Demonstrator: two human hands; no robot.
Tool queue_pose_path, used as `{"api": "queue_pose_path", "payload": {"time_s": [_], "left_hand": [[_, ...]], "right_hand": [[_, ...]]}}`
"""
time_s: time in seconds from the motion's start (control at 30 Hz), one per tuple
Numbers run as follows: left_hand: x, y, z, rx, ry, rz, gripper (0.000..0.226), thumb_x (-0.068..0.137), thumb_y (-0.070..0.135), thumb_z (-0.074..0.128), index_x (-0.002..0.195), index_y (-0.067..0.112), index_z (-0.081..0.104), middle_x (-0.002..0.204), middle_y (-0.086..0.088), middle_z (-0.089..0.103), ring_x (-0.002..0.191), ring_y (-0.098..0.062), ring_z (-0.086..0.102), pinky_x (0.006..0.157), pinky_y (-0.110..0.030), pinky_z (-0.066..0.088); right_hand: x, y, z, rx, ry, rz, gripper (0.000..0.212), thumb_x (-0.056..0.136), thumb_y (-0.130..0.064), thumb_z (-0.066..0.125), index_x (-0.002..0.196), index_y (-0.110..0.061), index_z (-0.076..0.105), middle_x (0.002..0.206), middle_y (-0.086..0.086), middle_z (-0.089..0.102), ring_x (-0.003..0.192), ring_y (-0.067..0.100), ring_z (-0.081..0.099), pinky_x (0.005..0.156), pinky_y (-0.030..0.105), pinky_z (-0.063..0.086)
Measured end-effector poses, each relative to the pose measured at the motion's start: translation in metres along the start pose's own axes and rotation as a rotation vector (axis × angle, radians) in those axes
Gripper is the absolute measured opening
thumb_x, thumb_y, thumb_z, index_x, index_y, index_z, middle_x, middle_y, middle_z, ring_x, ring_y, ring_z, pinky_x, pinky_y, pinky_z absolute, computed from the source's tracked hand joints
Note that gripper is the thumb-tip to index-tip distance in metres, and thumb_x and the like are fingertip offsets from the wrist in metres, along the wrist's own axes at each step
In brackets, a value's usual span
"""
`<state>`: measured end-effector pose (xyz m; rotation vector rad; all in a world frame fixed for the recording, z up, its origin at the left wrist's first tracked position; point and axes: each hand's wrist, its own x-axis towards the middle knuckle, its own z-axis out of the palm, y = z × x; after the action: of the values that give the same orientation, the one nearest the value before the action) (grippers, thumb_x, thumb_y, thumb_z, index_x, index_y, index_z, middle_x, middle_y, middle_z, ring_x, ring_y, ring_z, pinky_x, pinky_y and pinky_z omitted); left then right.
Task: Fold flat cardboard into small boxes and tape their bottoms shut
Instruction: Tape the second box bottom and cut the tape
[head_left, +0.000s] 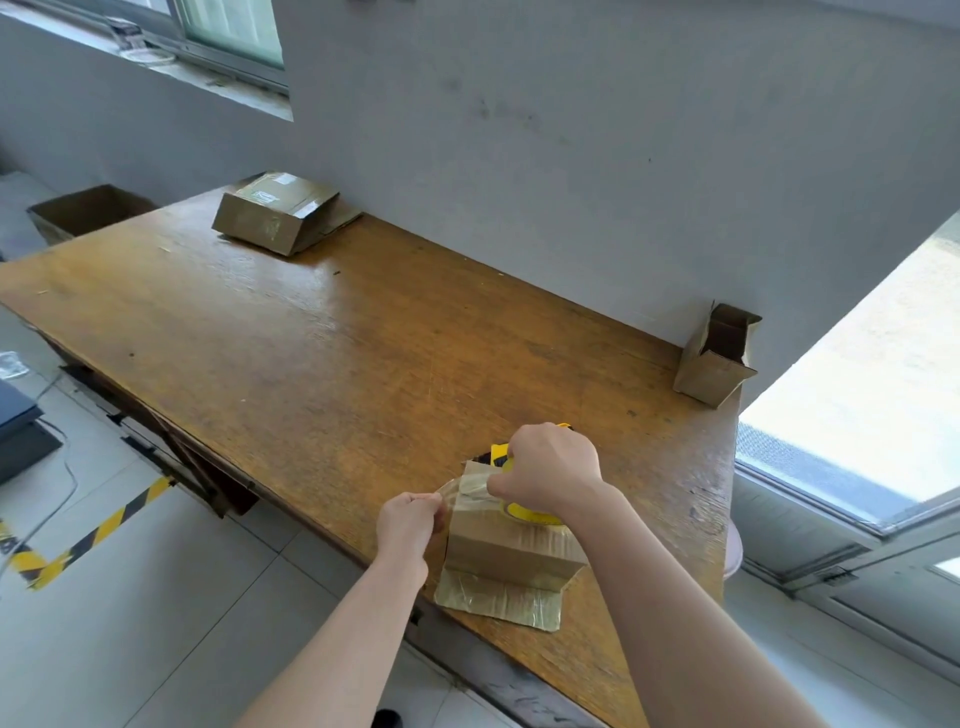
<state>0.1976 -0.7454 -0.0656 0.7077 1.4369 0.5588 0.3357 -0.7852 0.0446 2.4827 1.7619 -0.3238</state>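
A small brown cardboard box (498, 551) stands on the wooden table (322, 353) near its front edge, with one flap (498, 600) spread flat toward me. My right hand (550, 467) grips a yellow tape dispenser (524, 512) resting on top of the box. My left hand (408, 522) pinches the free end of the clear tape (462, 491), stretched from the dispenser over the box's left top edge. The dispenser is mostly hidden under my right hand.
A folded small box (714, 356) with open flaps stands at the far right by the wall. A larger taped carton (275, 213) lies at the table's far end. An open carton (83, 210) sits beyond the left corner. Yellow-black floor tape (93, 535) marks the tiles.
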Motion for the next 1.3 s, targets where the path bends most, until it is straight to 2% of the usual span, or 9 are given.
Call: {"api": "queue_pose_path", "payload": {"time_s": [0.27,0.43,0.57,0.7,0.83,0.97,1.03,1.17,1.3], "left_hand": [[0.007,0.005,0.006,0.193,-0.086,-0.089,0.014,0.091,0.019,0.057,0.095,0.006,0.062,0.077,-0.01,0.058,0.064,-0.02,0.048,0.05,-0.027,0.036],[0.01,0.0,-0.002,0.345,-0.126,-0.135,0.061,0.089,0.042,0.062,0.135,0.007,0.042,0.127,-0.016,0.056,0.109,-0.031,0.057,0.087,-0.038,0.05],[0.002,0.004,0.004,0.553,0.082,0.348,0.025,0.093,0.013,0.057,0.117,0.014,0.051,0.099,0.004,0.057,0.086,-0.013,0.056,0.071,-0.031,0.051],[-0.023,-0.004,0.015,0.474,0.073,0.638,0.039,0.102,0.02,0.037,0.141,0.017,0.043,0.123,0.002,0.062,0.116,-0.019,0.056,0.092,-0.031,0.047],[-0.027,-0.018,0.014,0.583,0.002,0.667,0.045,0.104,0.032,0.031,0.146,0.017,0.04,0.138,0.0,0.054,0.129,-0.019,0.048,0.096,-0.027,0.04],[-0.026,-0.012,0.013,0.563,-0.105,0.607,0.033,0.104,0.032,0.027,0.107,0.033,0.06,0.097,0.007,0.065,0.09,-0.016,0.06,0.078,-0.034,0.047],[-0.021,-0.001,0.018,0.519,-0.149,0.503,0.036,0.104,0.033,0.024,0.096,0.033,0.06,0.091,0.005,0.062,0.08,-0.013,0.057,0.075,-0.037,0.046],[-0.011,0.003,0.026,0.445,-0.241,0.434,0.043,0.105,0.032,0.026,0.146,0.029,0.039,0.148,0.001,0.042,0.135,-0.021,0.039,0.101,-0.035,0.037],[-0.002,0.001,0.023,0.512,-0.272,0.527,0.042,0.105,0.033,0.026,0.144,0.025,0.039,0.147,0.0,0.043,0.12,-0.01,0.042,0.088,-0.025,0.033]], "right_hand": [[0.003,0.0,0.001,0.006,-0.008,-0.003,0.034,0.07,-0.032,0.064,0.055,-0.016,0.038,0.051,-0.004,0.034,0.044,0.016,0.029,0.042,0.021,0.022],[0.004,0.003,0.002,0.021,-0.007,0.001,0.034,0.069,-0.032,0.065,0.055,-0.016,0.037,0.051,-0.004,0.033,0.044,0.017,0.028,0.041,0.021,0.021],[0.005,0.001,0.002,0.018,-0.001,0.001,0.034,0.069,-0.033,0.065,0.055,-0.016,0.039,0.051,-0.004,0.035,0.043,0.016,0.031,0.041,0.021,0.022],[0.005,0.002,0.003,0.028,0.004,0.016,0.034,0.068,-0.034,0.066,0.054,-0.016,0.04,0.05,-0.005,0.037,0.043,0.016,0.032,0.041,0.02,0.023],[0.004,0.001,0.004,0.03,0.015,0.022,0.033,0.068,-0.032,0.066,0.054,-0.016,0.04,0.049,-0.004,0.037,0.042,0.016,0.031,0.041,0.02,0.023],[0.002,0.0,0.004,0.036,0.021,0.02,0.033,0.069,-0.033,0.066,0.054,-0.016,0.041,0.05,-0.005,0.038,0.042,0.015,0.031,0.041,0.02,0.023],[0.001,0.001,0.003,0.039,0.024,0.022,0.033,0.071,-0.034,0.065,0.054,-0.016,0.042,0.05,-0.005,0.038,0.042,0.015,0.032,0.041,0.02,0.024],[-0.003,0.001,0.003,0.049,0.027,0.014,0.037,0.075,-0.035,0.063,0.054,-0.016,0.04,0.05,-0.003,0.037,0.043,0.016,0.032,0.042,0.02,0.024],[-0.005,0.005,0.003,0.153,0.034,-0.022,0.047,0.082,-0.045,0.057,0.054,-0.015,0.037,0.048,-0.002,0.034,0.042,0.016,0.03,0.041,0.021,0.023]]}}
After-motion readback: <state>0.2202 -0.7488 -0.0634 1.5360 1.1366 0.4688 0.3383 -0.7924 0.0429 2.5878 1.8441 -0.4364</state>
